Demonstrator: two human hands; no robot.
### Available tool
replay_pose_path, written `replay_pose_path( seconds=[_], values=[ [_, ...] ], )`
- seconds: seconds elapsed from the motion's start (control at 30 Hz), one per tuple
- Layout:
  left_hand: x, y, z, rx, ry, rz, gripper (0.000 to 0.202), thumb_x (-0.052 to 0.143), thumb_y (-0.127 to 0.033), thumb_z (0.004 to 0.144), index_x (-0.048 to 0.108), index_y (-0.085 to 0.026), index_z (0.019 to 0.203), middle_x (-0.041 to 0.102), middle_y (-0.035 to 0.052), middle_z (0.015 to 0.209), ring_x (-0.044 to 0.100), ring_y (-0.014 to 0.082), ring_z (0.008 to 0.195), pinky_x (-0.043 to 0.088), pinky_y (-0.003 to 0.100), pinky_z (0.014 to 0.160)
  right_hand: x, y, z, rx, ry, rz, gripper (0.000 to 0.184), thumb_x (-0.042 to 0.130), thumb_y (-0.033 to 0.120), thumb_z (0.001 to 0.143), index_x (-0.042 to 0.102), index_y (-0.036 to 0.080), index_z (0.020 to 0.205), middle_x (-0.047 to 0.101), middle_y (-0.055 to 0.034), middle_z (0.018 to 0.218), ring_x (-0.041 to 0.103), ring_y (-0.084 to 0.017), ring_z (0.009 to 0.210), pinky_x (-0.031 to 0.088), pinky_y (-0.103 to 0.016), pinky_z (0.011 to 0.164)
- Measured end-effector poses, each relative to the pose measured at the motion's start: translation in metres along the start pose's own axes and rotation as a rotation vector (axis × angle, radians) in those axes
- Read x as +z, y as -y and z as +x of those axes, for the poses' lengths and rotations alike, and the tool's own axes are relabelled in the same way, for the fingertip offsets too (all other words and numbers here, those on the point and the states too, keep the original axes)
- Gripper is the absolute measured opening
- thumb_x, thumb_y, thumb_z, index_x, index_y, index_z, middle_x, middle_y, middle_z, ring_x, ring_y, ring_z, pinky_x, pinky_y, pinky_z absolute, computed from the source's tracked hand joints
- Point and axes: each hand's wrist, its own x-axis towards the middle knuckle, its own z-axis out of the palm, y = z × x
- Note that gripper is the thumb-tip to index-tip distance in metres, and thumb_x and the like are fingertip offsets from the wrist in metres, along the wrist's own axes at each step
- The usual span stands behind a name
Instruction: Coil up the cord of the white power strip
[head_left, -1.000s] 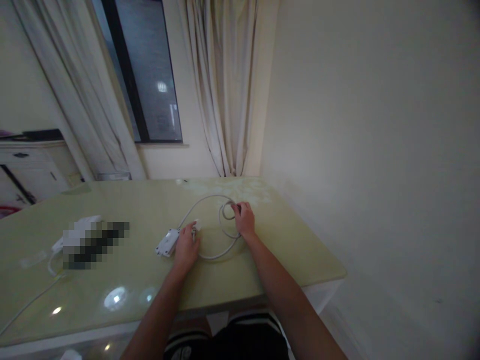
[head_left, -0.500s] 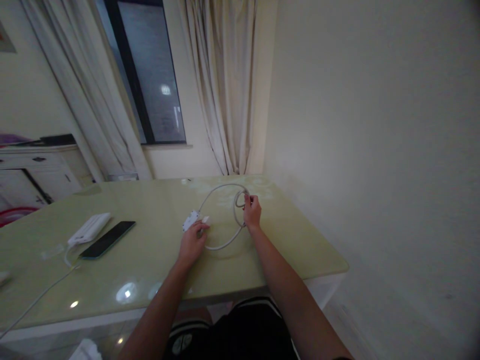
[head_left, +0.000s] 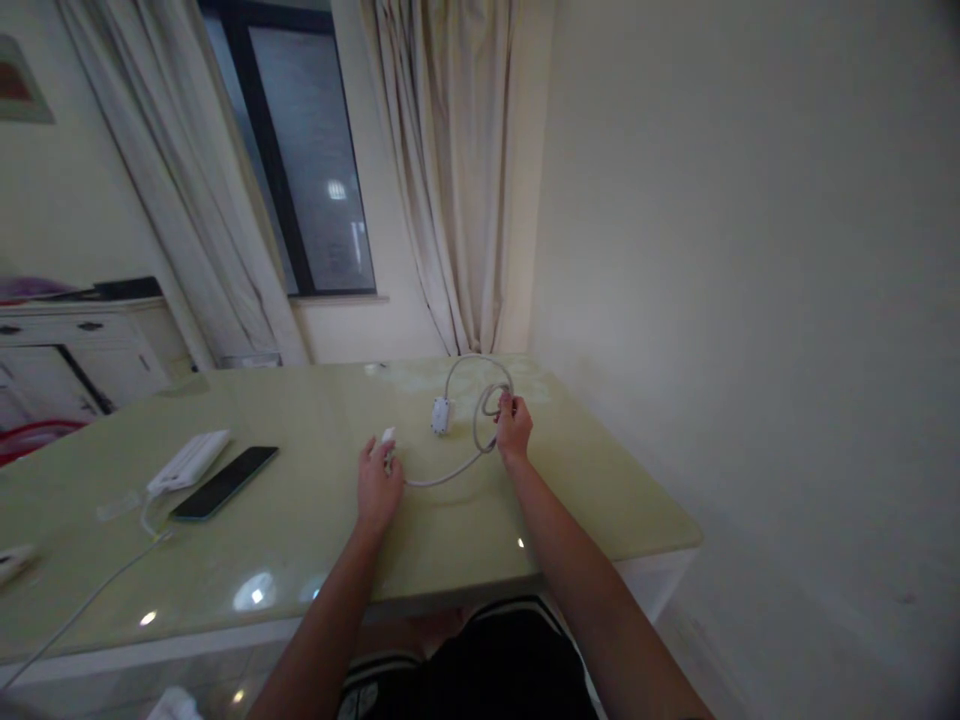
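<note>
We are winding the cable (head_left: 457, 468) — right hand (head_left: 514, 425) pinching its coil, left hand (head_left: 377, 482) closed on the plug (head_left: 388, 436); the socket block (head_left: 441, 415) has slid toward the coil.

A dark flat phone (head_left: 225, 482) lay on the glossy pale-green table (head_left: 300, 560), just beside a white ribbed power strip (head_left: 189, 462). A thin white cable (head_left: 82, 605) trailed toward the table's near left edge. Cream curtains (head_left: 457, 170) flanked a dark window (head_left: 307, 150). A white cabinet (head_left: 75, 345) stood at far left.
</note>
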Motion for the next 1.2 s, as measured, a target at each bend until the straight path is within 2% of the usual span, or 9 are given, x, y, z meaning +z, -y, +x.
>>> replay_pose_path(
  seconds=[0.1, 0.23, 0.37, 0.47, 0.57, 0.77, 0.83, 0.97, 1.2],
  values=[
    [-0.001, -0.001, 0.0, -0.008, -0.041, 0.033, 0.036, 0.052, -0.026, 0.086, 0.068, -0.013, 0.115, 0.054, 0.0205, 0.138, 0.051, 0.0326, 0.132, 0.045, 0.052, 0.11, 0.002, 0.001, -0.008, -0.055, 0.078, -0.073, 0.048, 0.044, 0.066, 0.094, 0.057, 0.022, 0.081, 0.06, 0.0006, 0.062, 0.059, -0.018, 0.062, 0.04, -0.026, 0.062],
    [-0.005, -0.017, -0.003, 0.077, 0.018, -0.016, 0.035, 0.049, -0.035, 0.09, 0.068, -0.016, 0.112, 0.062, 0.0174, 0.129, 0.057, 0.0309, 0.126, 0.042, 0.052, 0.112, 0.006, 0.003, -0.019, -0.117, 0.188, -0.159, 0.046, 0.045, 0.065, 0.094, 0.06, 0.022, 0.085, 0.061, -0.0005, 0.066, 0.058, -0.018, 0.066, 0.039, -0.026, 0.062],
    [-0.008, -0.044, -0.011, 0.072, 0.217, -0.185, 0.044, 0.043, -0.047, 0.096, 0.062, -0.018, 0.123, 0.067, 0.0143, 0.124, 0.067, 0.0265, 0.105, 0.055, 0.047, 0.093, 0.008, 0.008, -0.028, -0.173, 0.301, -0.192, 0.046, 0.047, 0.064, 0.095, 0.061, 0.022, 0.083, 0.059, 0.0006, 0.063, 0.056, -0.017, 0.065, 0.038, -0.025, 0.061],
    [-0.007, -0.059, -0.02, 0.06, 0.375, -0.283, 0.051, 0.045, -0.052, 0.096, 0.055, -0.018, 0.133, 0.066, 0.0145, 0.126, 0.069, 0.0235, 0.096, 0.058, 0.04, 0.082, 0.009, 0.014, -0.035, -0.244, 0.399, -0.169, 0.045, 0.049, 0.063, 0.095, 0.062, 0.022, 0.08, 0.057, 0.002, 0.061, 0.054, -0.016, 0.062, 0.037, -0.024, 0.059],
    [-0.003, -0.064, -0.026, 0.078, 0.425, -0.331, 0.053, 0.048, -0.052, 0.096, 0.05, -0.017, 0.136, 0.07, 0.0138, 0.116, 0.07, 0.0216, 0.089, 0.057, 0.037, 0.079, 0.01, 0.021, -0.04, -0.308, 0.462, -0.149, 0.044, 0.05, 0.061, 0.095, 0.064, 0.022, 0.08, 0.058, 0.0019, 0.063, 0.053, -0.014, 0.061, 0.037, -0.023, 0.06],
    [0.003, -0.062, -0.011, -0.031, 0.297, -0.455, 0.06, 0.031, -0.056, 0.1, 0.043, -0.015, 0.142, 0.065, 0.0017, 0.074, 0.064, 0.0167, 0.063, 0.053, 0.03, 0.065, 0.01, 0.029, -0.044, -0.431, 0.442, -0.308, 0.045, 0.048, 0.06, 0.096, 0.068, 0.022, 0.081, 0.065, -0.003, 0.076, 0.055, -0.016, 0.067, 0.038, -0.025, 0.064],
    [0.008, -0.063, 0.001, -0.058, 0.197, -0.4, 0.058, 0.033, -0.053, 0.101, 0.042, -0.016, 0.144, 0.066, 0.0031, 0.08, 0.065, 0.0174, 0.067, 0.053, 0.031, 0.067, 0.01, 0.029, -0.045, -0.453, 0.43, -0.349, 0.046, 0.048, 0.059, 0.097, 0.066, 0.022, 0.076, 0.064, -0.0029, 0.073, 0.053, -0.015, 0.064, 0.036, -0.025, 0.063],
    [0.017, -0.068, 0.014, 0.058, -0.037, -0.221, 0.044, 0.035, -0.042, 0.102, 0.057, -0.019, 0.132, 0.068, 0.011, 0.115, 0.064, 0.0221, 0.101, 0.049, 0.035, 0.088, 0.01, 0.027, -0.045, -0.497, 0.392, -0.363, 0.046, 0.047, 0.055, 0.099, 0.064, 0.022, 0.073, 0.063, -0.0022, 0.07, 0.054, -0.014, 0.062, 0.036, -0.025, 0.062],
    [0.01, -0.054, 0.007, 0.111, -0.058, -0.094, 0.049, 0.059, -0.057, 0.088, 0.068, -0.016, 0.113, 0.059, 0.0019, 0.077, 0.052, 0.0166, 0.066, 0.044, 0.028, 0.065, 0.008, 0.028, -0.052, -0.584, 0.467, -0.437, 0.048, 0.047, 0.056, 0.099, 0.064, 0.022, 0.069, 0.064, -0.0029, 0.07, 0.056, -0.015, 0.064, 0.036, -0.024, 0.064]
  ],
)
